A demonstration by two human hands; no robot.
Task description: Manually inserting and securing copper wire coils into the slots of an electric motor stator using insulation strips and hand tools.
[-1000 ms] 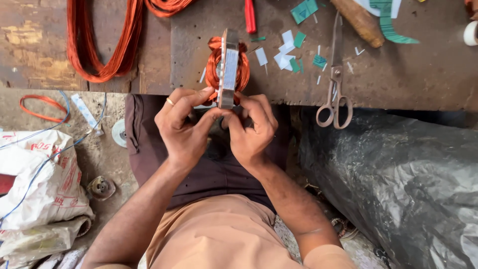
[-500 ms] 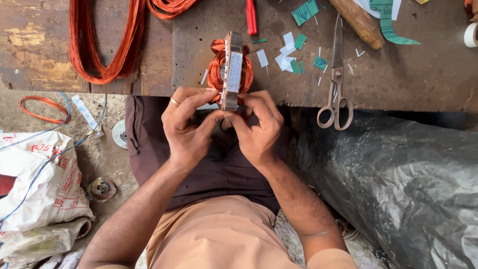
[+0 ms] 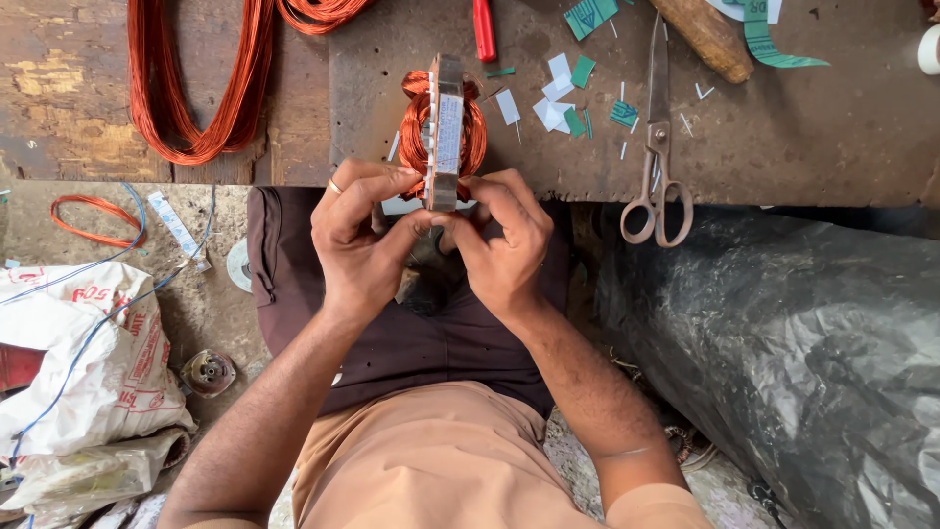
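In the head view, a motor stator [image 3: 446,132], a grey laminated steel stack wound with orange copper coils, is stood on edge at the near rim of the worktop [image 3: 783,147], at twelve o'clock from the hands. The left hand [image 3: 357,235] and right hand [image 3: 504,240] are pressed together, fingertips pinched on its lower end. It is judged heavy and rigid in the core, while the thin windings look easily bent or scratched; the steel stack is the safer hold. Scissors [image 3: 658,147] lie at three o'clock.
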